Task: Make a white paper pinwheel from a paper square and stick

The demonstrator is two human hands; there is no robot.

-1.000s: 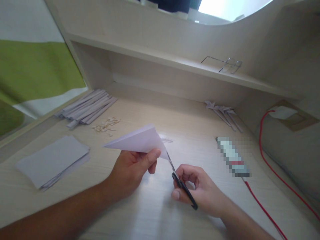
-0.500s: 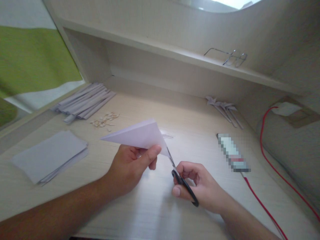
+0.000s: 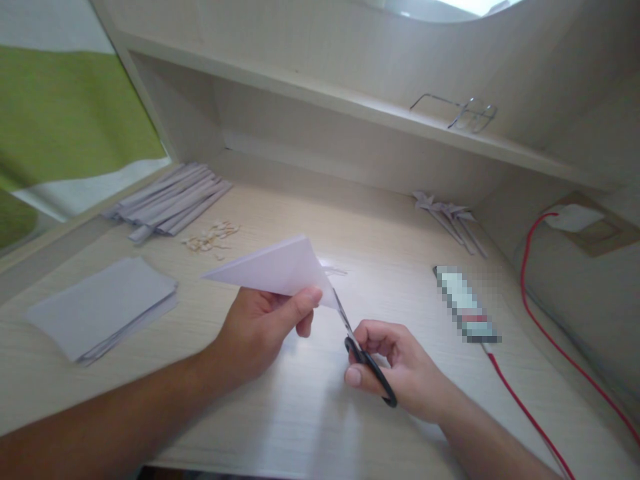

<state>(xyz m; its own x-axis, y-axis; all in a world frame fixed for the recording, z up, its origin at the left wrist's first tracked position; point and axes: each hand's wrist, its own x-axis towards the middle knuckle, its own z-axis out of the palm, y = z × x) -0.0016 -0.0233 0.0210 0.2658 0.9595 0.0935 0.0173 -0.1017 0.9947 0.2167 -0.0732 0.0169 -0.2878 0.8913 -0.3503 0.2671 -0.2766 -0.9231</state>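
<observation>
The left hand (image 3: 260, 327) pinches the light, floppy folded paper (image 3: 277, 270) near its stiffer crease, while the right hand (image 3: 400, 370) grasps black-handled scissors (image 3: 363, 350) biting its corner.

Our left hand (image 3: 260, 330) and right hand (image 3: 400, 370) are bare, without rings. Our forearms are bare too, no sleeves or watch showing.

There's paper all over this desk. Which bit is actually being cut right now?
The folded white triangle pinched in the left hand. The scissors in the right hand meet its corner; the flat stack and rolled strips lie untouched.
</observation>
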